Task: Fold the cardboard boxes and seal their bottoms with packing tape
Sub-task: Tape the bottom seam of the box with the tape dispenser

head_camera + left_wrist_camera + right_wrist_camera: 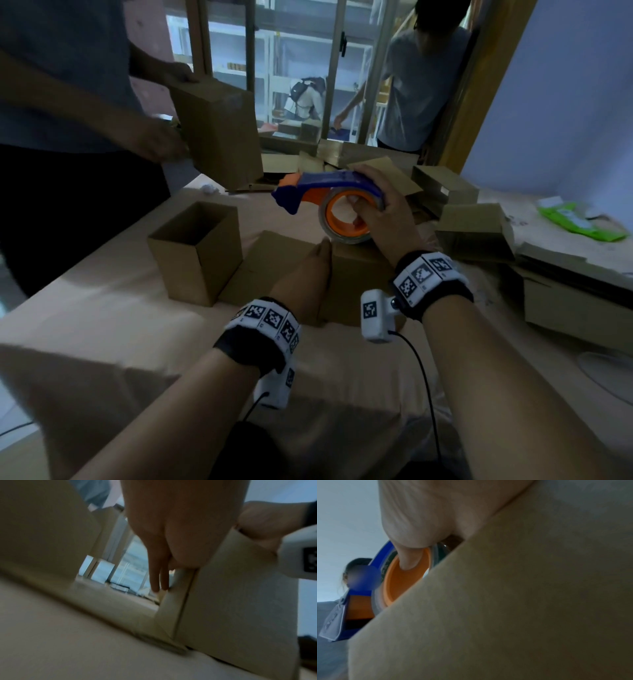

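Dim room lit mainly by a bright bluish window (308, 68) at the back, foreground underexposed, soft shadows across the desk (102, 308), wide-angle bending at the edges, both wrist views soft and motion-blurred, nearby cardboard (522, 601) out of focus

Just left of the left hand (310, 274) an open upright box (197, 250) blocks sideways passage. Right of the right hand (380, 212), folded boxes (474, 229) crowd the desk (102, 308). Near both wrists, the desk surface lies bare.

Cardboard boxes (197, 250) stand on a peach-covered table (113, 308).
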Motion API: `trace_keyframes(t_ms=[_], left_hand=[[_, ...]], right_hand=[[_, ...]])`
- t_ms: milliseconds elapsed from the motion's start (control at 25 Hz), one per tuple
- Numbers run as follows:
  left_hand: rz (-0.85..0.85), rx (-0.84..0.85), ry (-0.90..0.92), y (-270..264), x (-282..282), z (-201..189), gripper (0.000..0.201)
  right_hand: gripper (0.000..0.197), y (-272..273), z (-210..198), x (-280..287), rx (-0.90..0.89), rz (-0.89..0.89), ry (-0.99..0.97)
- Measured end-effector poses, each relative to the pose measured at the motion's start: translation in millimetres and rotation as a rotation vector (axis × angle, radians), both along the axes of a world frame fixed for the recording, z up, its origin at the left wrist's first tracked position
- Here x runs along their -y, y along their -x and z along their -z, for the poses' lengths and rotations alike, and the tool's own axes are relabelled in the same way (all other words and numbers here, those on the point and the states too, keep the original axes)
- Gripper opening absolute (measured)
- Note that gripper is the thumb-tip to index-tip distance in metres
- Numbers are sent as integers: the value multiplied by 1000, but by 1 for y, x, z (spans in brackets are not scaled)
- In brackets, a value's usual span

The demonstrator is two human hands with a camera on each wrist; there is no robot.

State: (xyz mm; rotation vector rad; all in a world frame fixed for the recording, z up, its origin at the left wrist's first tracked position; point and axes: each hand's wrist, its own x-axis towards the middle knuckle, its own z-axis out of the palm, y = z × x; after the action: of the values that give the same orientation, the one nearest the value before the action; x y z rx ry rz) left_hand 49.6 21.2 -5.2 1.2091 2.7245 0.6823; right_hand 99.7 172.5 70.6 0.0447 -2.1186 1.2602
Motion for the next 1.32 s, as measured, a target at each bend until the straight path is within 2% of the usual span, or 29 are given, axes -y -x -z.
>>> trace_keyframes(t_ms=[40,120,200,280,360,440,520,680,800,1040,1200,1320], left_hand=[[23,25,5,-1,2,-3,88],[30,50,-47,-5,5,-17,58],[-73,93,-158,-7,5,-31,49],[-229,226,-422,2,2,-36,46],[-304,410,-759,4,-5,-36,36],[-274,561,-1011,-17,-13,-45,32],[-207,744,-1146,-38,-22,-47,45],[8,667,-1115,-31,-36,-20,66],[32,618,-1109,-18,-42,-7,78],[44,567,-1151,-22,-47,-4,54],[-16,445,-1126,-26,-47,-7,41],[-71,396,-1072,-23,-49,-4,45]], right_hand=[[44,0,0,0,4,0,2],[43,-2,1,0,10,-1,12],[43,-5,0,2,11,2,29],[43,-8,-1,3,13,2,43],[43,-9,-1,4,15,4,38],[43,-8,0,4,7,9,40],[43,-7,0,3,3,16,55],[41,-6,2,1,9,13,89],[42,-5,0,-1,30,19,98],[44,-2,1,-3,19,34,88],[46,-4,0,-3,32,28,94],[47,-5,0,-4,39,39,94]])
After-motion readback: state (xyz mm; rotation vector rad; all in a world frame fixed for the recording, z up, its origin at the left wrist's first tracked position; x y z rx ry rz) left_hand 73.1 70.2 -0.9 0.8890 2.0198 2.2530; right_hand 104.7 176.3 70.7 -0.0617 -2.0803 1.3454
